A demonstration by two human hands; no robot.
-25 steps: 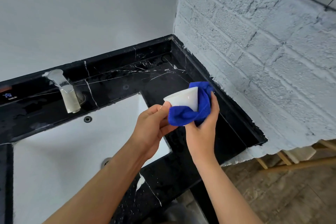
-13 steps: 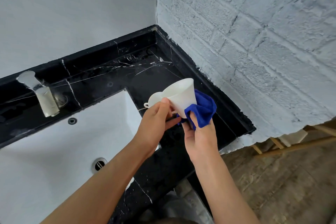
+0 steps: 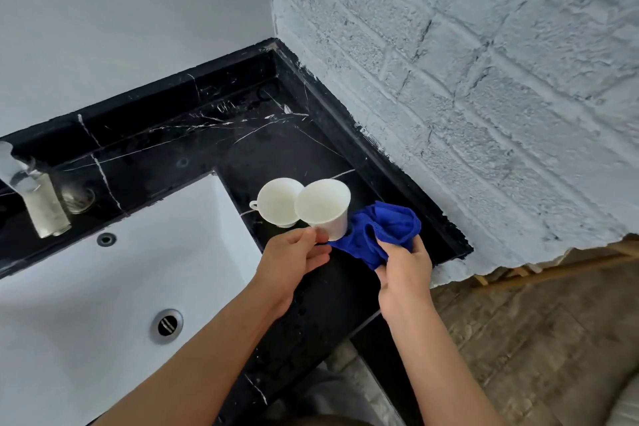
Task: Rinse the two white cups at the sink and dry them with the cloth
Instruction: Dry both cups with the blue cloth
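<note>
Cup (image 3: 323,209) in left hand (image 3: 294,261), just beside second cup (image 3: 276,202)

No words, numbers, or signs can be read here. The two white cups (image 3: 304,206) are plain, with no print on them. The blue cloth (image 3: 378,230) has no tag that shows. The black counter (image 3: 242,145) has only white streaks, not letters.
</note>
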